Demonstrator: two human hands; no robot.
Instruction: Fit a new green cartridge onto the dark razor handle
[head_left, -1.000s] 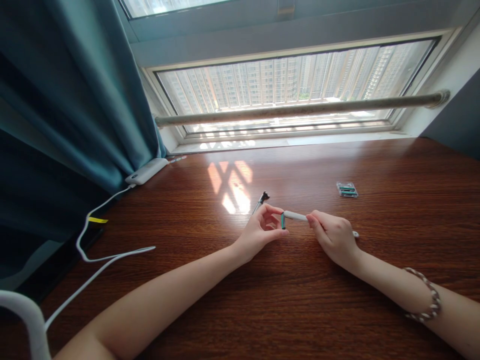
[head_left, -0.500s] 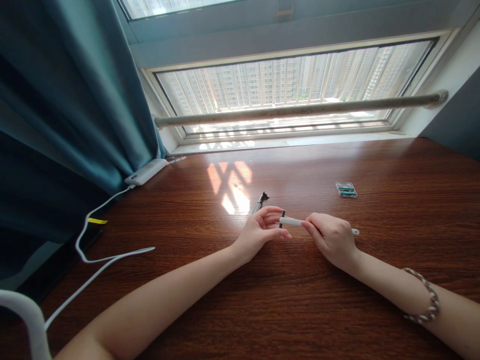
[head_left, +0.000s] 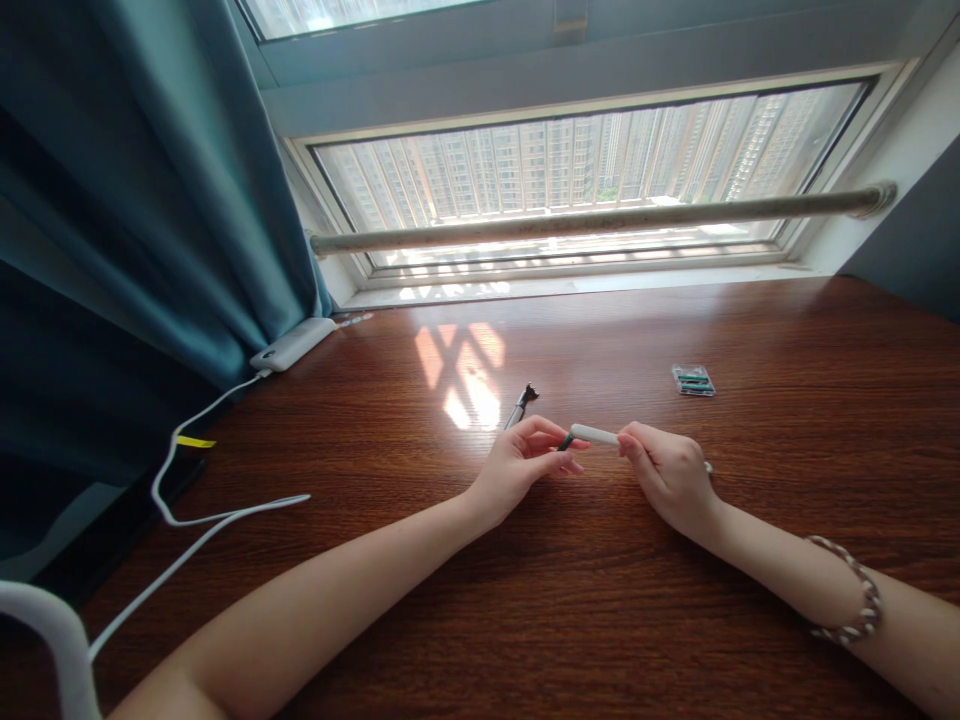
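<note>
My right hand (head_left: 667, 477) grips the white handle of a razor (head_left: 594, 434) just above the brown wooden table (head_left: 420, 610). My left hand (head_left: 519, 463) pinches the dark blade head at the razor's left end between thumb and fingers. Just behind my left hand a second razor handle (head_left: 520, 404), grey with a dark tip, lies on the table. A small clear pack of green blade cartridges (head_left: 694, 380) rests farther back on the right. A beaded bracelet (head_left: 855, 600) is on my right wrist.
A white power bank (head_left: 292, 342) with a white cable (head_left: 195, 500) lies at the back left by the teal curtain (head_left: 142, 210). A window with a metal rail (head_left: 600, 218) runs along the table's far edge. A white curved object (head_left: 52, 640) shows at bottom left.
The blade head has turned from showing its green face to edge-on and dark. My left fingers have closed over it and the razor has tilted slightly.
</note>
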